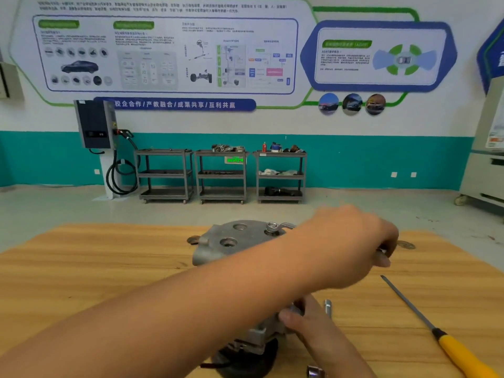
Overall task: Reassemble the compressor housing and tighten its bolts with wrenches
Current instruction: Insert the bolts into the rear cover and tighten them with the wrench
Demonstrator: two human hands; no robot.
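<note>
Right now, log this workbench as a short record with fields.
workpiece: grey cast-metal compressor housing on the wooden table, black pulley end nearest the camera
left hand: grips the handle of the silver ring wrench
wrench head: seated on a bolt on the housing's top face
right hand: holds the housing's lower body
loose tools: yellow-handled screwdriver to the right; silver socket beside the right hand
background: three grey shelf carts along the wall
</note>
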